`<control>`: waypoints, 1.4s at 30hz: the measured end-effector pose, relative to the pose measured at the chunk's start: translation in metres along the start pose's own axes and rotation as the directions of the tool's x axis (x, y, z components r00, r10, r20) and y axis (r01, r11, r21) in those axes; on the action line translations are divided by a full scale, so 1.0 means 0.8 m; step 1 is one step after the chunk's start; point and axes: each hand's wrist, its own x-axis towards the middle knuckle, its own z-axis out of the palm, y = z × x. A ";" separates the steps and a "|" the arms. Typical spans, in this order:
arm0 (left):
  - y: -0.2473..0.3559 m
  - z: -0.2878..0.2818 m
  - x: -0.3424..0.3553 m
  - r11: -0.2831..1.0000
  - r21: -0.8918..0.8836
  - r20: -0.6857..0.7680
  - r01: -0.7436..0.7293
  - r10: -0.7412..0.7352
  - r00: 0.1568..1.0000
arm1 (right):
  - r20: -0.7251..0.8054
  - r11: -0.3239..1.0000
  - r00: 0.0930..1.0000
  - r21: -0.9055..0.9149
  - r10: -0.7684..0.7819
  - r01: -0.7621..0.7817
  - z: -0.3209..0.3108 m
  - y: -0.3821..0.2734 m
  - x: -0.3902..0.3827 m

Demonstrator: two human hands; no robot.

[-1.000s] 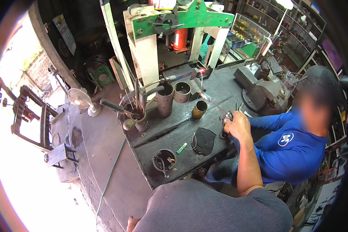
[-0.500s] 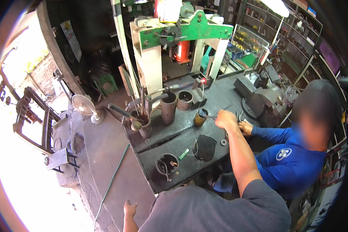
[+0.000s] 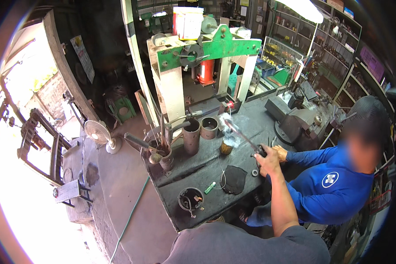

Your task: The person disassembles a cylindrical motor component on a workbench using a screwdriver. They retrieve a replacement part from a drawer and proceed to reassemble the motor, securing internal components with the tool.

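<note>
My right hand [image 3: 268, 162] is closed round the dark handle of a long, thin metal tool [image 3: 247, 140]. The tool slants up and left over a small yellowish-brown can [image 3: 226, 146]; its exact kind is unclear. White smoke [image 3: 234, 126] drifts round its far end and the can's mouth, blurring whatever is at the tip. Just beyond my fingers is the hand [image 3: 280, 152] of a person in a blue long-sleeved shirt; I cannot tell whether it touches the tool. My left hand is out of view.
Metal cylinders [image 3: 191, 138] and a holder of tools [image 3: 165, 160] stand along the dark workbench [image 3: 202, 165]. Nearer lie a black cloth-like piece [image 3: 234, 179], a metal ring [image 3: 254, 173] and a round container [image 3: 191, 199]. A vise [image 3: 295, 125] sits right; a green-beamed press [image 3: 211, 44] rises behind.
My right hand has drawn back toward me, and the tool's end has come up out of the can. White smoke has appeared. My left hand has left the view.
</note>
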 end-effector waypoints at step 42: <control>0.216 -0.131 -0.175 0.879 -0.154 -0.150 -0.450 0.430 0.890 | -0.066 0.935 0.986 0.332 0.156 -0.126 0.153 -0.070 -0.019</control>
